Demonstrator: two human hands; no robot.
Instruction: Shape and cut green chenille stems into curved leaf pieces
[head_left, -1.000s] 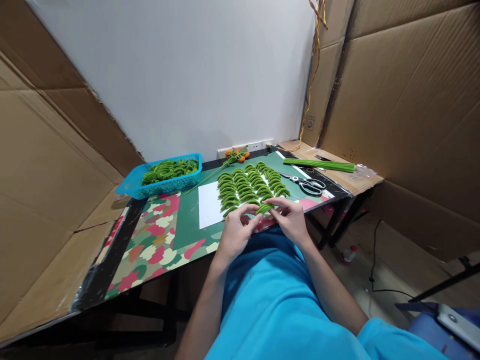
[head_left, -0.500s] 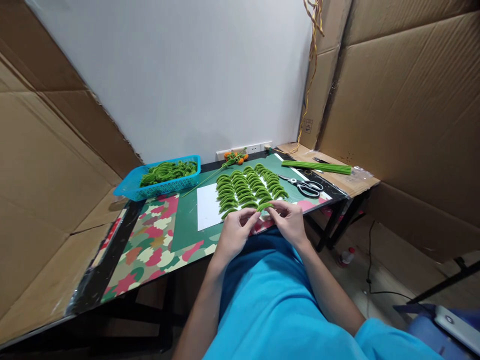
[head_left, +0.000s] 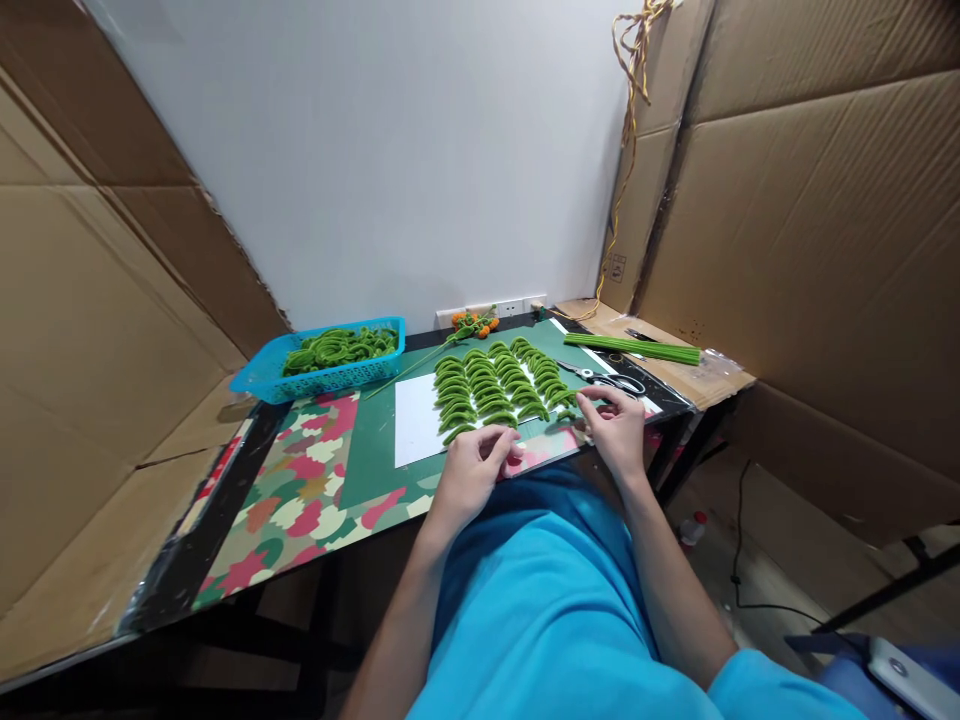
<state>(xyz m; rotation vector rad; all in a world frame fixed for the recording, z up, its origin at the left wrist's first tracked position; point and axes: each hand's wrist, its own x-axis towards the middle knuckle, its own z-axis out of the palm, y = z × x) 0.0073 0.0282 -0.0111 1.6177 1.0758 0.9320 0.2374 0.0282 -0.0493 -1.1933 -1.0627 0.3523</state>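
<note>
Rows of curved green pipe-cleaner pieces (head_left: 492,384) lie on a white sheet of paper (head_left: 415,425) on the green mat. My left hand (head_left: 474,468) rests by the table's front edge, just below the left rows. Its thumb and fingers are pressed together, and nothing shows between them. At the near end of the rightmost row, my right hand (head_left: 616,428) pinches at the tip of a curved green pipe-cleaner piece (head_left: 564,397). Its fingertips partly hide the contact. Close behind that hand are scissors (head_left: 607,380) with black handles.
A blue basket (head_left: 330,380) of green pieces stands at the back left. Orange flowers (head_left: 480,323) on a green stem lie behind the rows. A bundle of straight green pipe cleaners (head_left: 634,347) is at the back right. Cardboard walls (head_left: 817,230) close in the sides.
My hands have parted. The green piece between them is gone from there; my right hand has moved right to the end of the rightmost row. My left hand has stayed nearly in place.
</note>
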